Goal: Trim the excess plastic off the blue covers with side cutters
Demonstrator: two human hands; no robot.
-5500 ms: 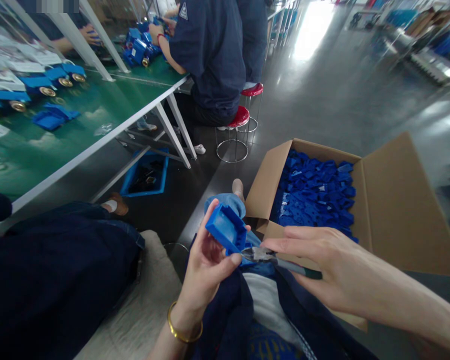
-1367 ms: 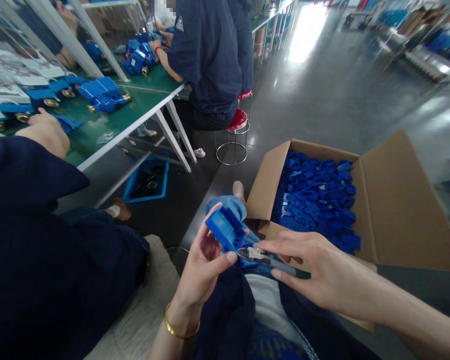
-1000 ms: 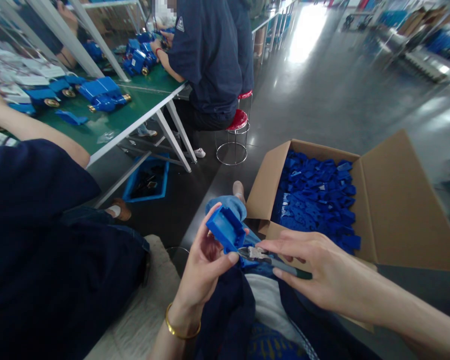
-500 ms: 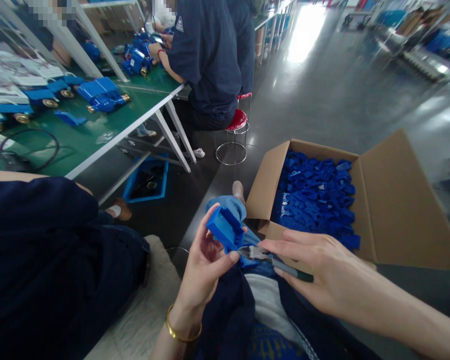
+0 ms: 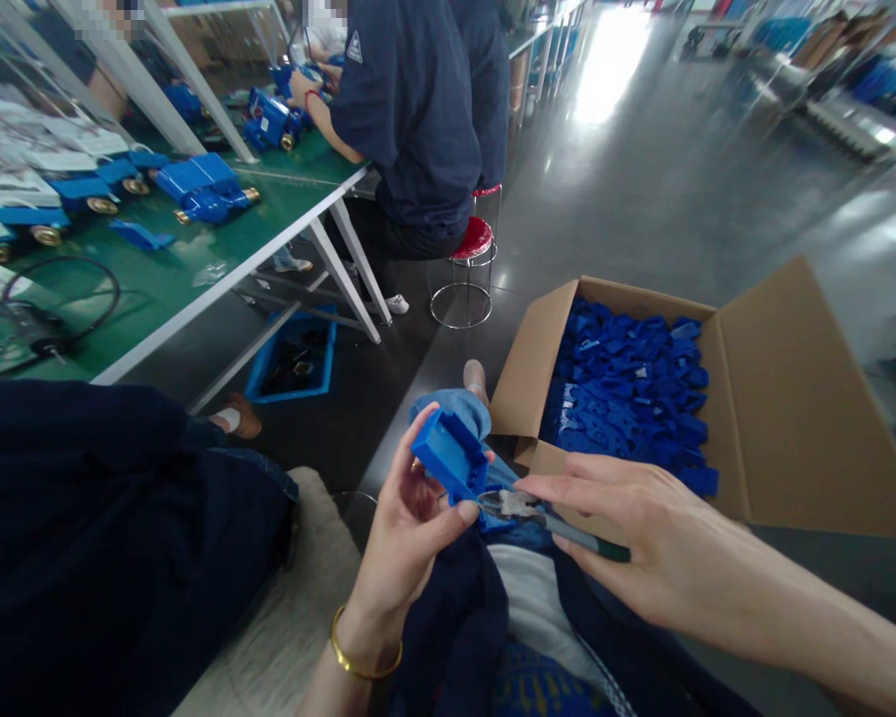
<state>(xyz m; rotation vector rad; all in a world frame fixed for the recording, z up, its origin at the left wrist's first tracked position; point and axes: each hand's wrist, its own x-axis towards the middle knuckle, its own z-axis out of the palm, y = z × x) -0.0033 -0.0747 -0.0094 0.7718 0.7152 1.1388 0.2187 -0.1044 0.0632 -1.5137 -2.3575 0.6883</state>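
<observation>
My left hand (image 5: pixel 407 533) is closed around a small blue plastic housing (image 5: pixel 452 458), held up over my lap with thumb and fingers pinching its sides. My right hand (image 5: pixel 642 543) grips a pair of small cutters (image 5: pixel 545 518) with a dark green handle. The metal jaws touch the lower right edge of the housing. A gold bangle circles my left wrist. Just beyond my hands stands an open cardboard box (image 5: pixel 784 418) filled with several blue plastic parts (image 5: pixel 631 388).
A co-worker's dark sleeve and leg (image 5: pixel 105 538) fill the lower left. A green-topped workbench (image 5: pixel 171 279) carries blue devices and a black cable. Another person in dark blue (image 5: pixel 410 110) sits on a red stool (image 5: pixel 474 244). A blue bin (image 5: pixel 291 354) lies under the bench.
The co-worker's arm at left has drawn back from the bench and dropped lower. My hands, the housing and the cutters stay almost where they were.
</observation>
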